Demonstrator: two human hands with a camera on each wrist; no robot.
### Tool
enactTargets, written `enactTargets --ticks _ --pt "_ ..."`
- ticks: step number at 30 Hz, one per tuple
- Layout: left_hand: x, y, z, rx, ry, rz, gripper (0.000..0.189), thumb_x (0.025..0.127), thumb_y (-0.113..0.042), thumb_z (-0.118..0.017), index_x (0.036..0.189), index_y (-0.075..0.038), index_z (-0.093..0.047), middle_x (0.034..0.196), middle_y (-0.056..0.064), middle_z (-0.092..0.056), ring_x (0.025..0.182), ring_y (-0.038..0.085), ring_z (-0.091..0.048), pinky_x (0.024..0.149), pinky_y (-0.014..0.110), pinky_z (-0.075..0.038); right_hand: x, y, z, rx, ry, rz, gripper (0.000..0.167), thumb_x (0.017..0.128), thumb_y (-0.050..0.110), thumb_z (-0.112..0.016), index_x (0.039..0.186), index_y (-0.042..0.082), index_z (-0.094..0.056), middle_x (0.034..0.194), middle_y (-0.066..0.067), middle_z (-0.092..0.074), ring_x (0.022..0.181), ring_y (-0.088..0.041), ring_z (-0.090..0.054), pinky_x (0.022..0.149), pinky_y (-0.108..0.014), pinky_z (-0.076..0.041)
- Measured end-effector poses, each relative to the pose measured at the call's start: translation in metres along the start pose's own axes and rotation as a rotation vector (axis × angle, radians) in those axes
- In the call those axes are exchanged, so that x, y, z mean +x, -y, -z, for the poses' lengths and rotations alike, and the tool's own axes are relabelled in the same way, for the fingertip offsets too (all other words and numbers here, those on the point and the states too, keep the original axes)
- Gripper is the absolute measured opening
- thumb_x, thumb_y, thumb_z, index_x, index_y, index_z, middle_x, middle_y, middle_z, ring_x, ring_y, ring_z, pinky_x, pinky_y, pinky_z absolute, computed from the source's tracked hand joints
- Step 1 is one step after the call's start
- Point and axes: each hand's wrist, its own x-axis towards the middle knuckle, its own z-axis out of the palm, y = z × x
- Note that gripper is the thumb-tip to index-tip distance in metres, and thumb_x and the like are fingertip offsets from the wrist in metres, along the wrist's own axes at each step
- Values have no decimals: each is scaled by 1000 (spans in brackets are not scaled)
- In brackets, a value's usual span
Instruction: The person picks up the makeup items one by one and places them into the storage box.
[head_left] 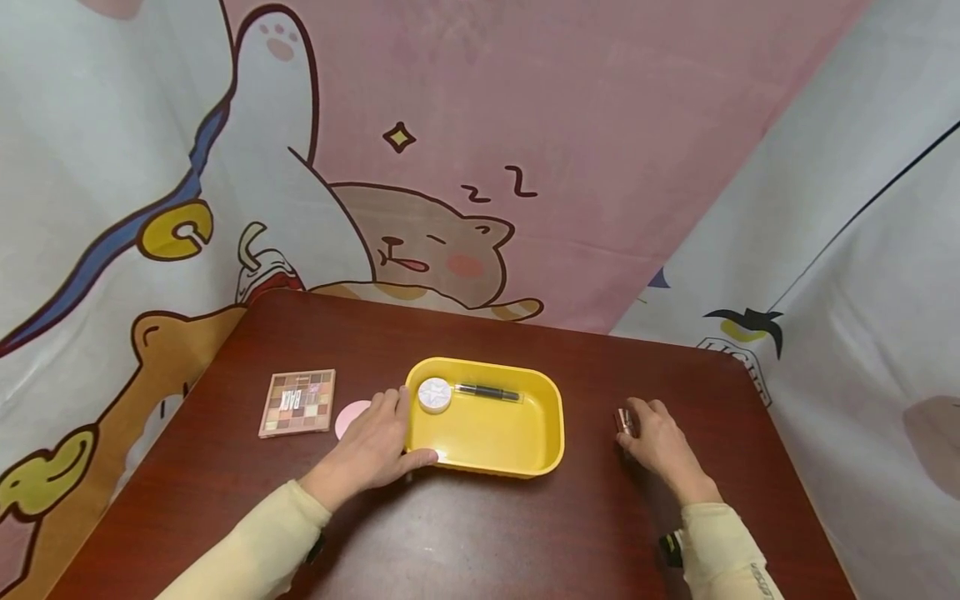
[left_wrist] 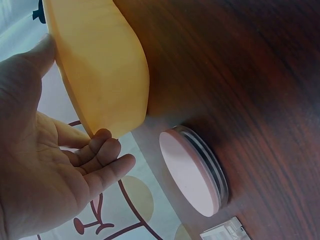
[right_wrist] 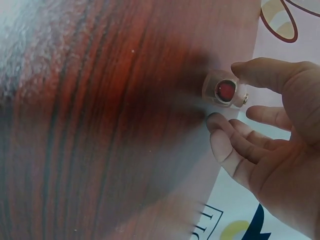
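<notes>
A yellow tray (head_left: 487,433) sits mid-table. My left hand (head_left: 375,442) holds its left near corner, thumb on the near rim and fingers at the left side. A round pink-lidded container (left_wrist: 190,172) lies beside that hand, partly hidden by it in the head view. Inside the tray are a white round box (head_left: 434,395) and a dark slim pen (head_left: 489,392) in a clear sleeve. Over on the right, my right hand (head_left: 660,442) is around a small clear cosmetic container (right_wrist: 225,91) with a dark red round centre; a gap shows between it and the lower fingertips.
An eyeshadow palette (head_left: 297,403) lies left of the pink-lidded container. The dark red wooden table (head_left: 480,533) ends at patterned cloth (head_left: 585,167), which hangs behind it and on both sides.
</notes>
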Motion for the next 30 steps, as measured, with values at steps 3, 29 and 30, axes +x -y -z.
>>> enactTargets --ticks 3,29,30 --pt "1 0 0 -5 3 5 103 83 -58 -81 142 17 -40 116 23 -54 99 31 -50 92 42 -48 1 0 -1 1 8 -3 61 85 13 -80 137 -7 -53 120 -33 -53 96 -45 -61 82 -61 -52" --pt "1 0 -1 -7 14 5 105 83 -58 -80 143 18 -39 120 26 -54 103 32 -51 94 43 -49 4 1 2 -10 15 -3 49 86 9 -75 130 -5 -61 104 -26 -63 89 -39 -62 80 -58 -53" --pt "0 0 -1 -5 14 5 106 83 -59 -80 143 18 -39 121 26 -54 103 33 -51 94 43 -49 5 1 2 -10 12 -1 49 86 9 -75 130 -5 -61 104 -26 -64 89 -39 -62 80 -58 -53"
